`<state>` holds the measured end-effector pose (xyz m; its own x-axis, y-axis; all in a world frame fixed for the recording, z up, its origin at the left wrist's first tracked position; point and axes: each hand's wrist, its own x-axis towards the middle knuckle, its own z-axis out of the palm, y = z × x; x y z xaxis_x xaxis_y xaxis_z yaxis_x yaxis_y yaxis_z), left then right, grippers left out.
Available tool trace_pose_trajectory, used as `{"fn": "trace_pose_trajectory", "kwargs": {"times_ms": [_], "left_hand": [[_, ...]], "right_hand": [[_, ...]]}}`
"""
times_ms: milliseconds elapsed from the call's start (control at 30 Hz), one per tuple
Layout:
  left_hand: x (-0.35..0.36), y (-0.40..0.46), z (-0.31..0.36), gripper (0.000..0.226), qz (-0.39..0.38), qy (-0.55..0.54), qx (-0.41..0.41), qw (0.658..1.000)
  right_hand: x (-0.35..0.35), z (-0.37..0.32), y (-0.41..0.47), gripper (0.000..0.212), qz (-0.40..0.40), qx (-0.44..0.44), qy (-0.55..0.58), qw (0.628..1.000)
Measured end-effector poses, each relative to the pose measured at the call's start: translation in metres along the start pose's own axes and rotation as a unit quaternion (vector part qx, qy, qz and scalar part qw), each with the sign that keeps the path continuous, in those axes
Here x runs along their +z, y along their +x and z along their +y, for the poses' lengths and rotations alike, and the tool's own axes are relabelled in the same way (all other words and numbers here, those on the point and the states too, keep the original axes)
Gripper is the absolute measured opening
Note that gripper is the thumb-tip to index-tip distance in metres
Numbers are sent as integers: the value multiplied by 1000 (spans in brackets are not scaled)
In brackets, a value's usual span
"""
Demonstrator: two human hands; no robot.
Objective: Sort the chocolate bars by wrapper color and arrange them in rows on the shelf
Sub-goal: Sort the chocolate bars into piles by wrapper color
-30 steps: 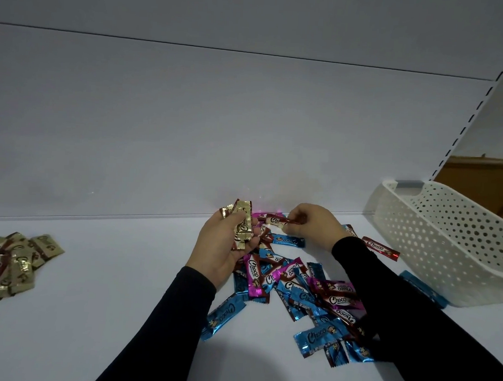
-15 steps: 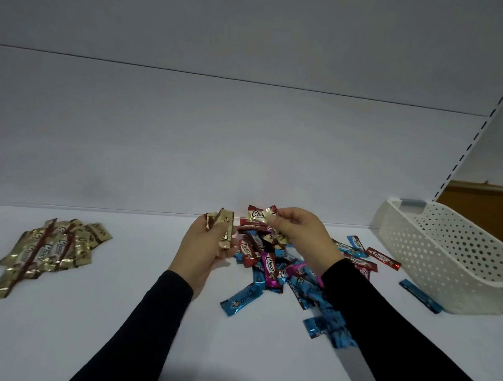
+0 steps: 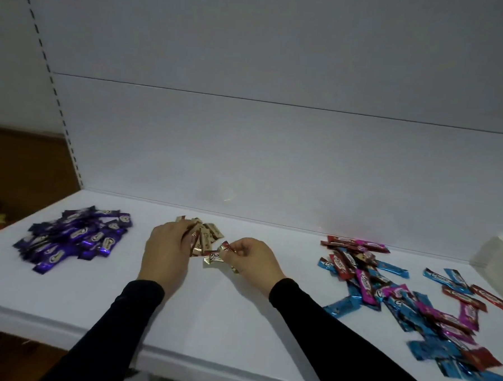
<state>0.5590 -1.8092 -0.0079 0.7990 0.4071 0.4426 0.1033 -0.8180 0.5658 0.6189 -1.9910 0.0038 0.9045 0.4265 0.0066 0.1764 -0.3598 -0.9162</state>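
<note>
In the head view, the right hand (image 3: 251, 256) pinches a gold-wrapped bar (image 3: 215, 257) by its end, long axis pointing left toward the gold pile (image 3: 202, 236) just beside it. The left hand (image 3: 165, 251) rests on that pile, fingers curled over bars. Bare shelf (image 3: 209, 310) lies nearer; the purple pile (image 3: 73, 236) and mixed heap (image 3: 391, 288) flank, well apart.

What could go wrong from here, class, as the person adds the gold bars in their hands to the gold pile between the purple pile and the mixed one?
1. The right hand pinches a gold bar loosely; it might slip.
2. The left hand rests on the gold pile and could scatter it toward the purple pile.
3. Mixed bars near the shelf front edge might be knocked off by a sleeve.
</note>
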Motion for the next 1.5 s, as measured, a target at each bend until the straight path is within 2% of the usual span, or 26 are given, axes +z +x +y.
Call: {"fn": "trace_pose_trajectory", "kwargs": {"times_ms": [100, 167, 233, 300, 367, 467, 567, 633, 833, 900, 1000, 1167, 1233, 1367, 1500], "left_hand": [[3, -4, -23, 32, -30, 75, -19, 997], [1, -6, -29, 45, -73, 98, -31, 992], [-2, -8, -28, 59, -103, 99, -36, 989], [-4, -9, -25, 61, -106, 97, -31, 989], [-5, -10, -17, 64, -98, 71, -25, 992], [-3, -11, 1, 58, -92, 30, 14, 995], [7, -13, 24, 44, -98, -12, 50, 994], [17, -15, 42, 42, -109, -39, 70, 991], [60, -18, 105, 46, -193, -63, 131, 970], [76, -20, 128, 47, -221, -53, 150, 962], [98, -20, 162, 48, -253, -43, 188, 948], [130, -16, 209, 27, -273, -47, 249, 928], [142, -18, 221, 25, -278, -45, 260, 924], [163, -12, 245, 27, -290, -8, 252, 923], [180, -5, 273, 34, -275, 22, 219, 936]], "right_hand": [[22, -10, 4, 24, 1, -9, -26, 1000], [27, -10, 3, 33, 4, -6, -55, 998], [28, -6, 0, 29, 12, -23, -144, 989], [25, -1, -4, 19, 20, -43, -204, 978], [18, 1, -8, 26, 18, -59, -215, 975], [-6, 2, -17, 41, 10, -111, -262, 959], [-39, 10, -31, 46, 30, -163, -326, 931], [-66, 20, -40, 46, 57, -175, -355, 917], [-158, 51, -54, 46, 136, -101, -392, 904], [-182, 61, -56, 51, 118, -58, -411, 902], [-211, 74, -61, 59, 46, 8, -438, 898], [-241, 82, -78, 50, 10, 34, -416, 909], [-249, 88, -82, 47, 23, 40, -411, 911], [-261, 96, -80, 30, 111, 52, -345, 930], [-263, 102, -73, 26, 124, 61, -347, 927]]}}
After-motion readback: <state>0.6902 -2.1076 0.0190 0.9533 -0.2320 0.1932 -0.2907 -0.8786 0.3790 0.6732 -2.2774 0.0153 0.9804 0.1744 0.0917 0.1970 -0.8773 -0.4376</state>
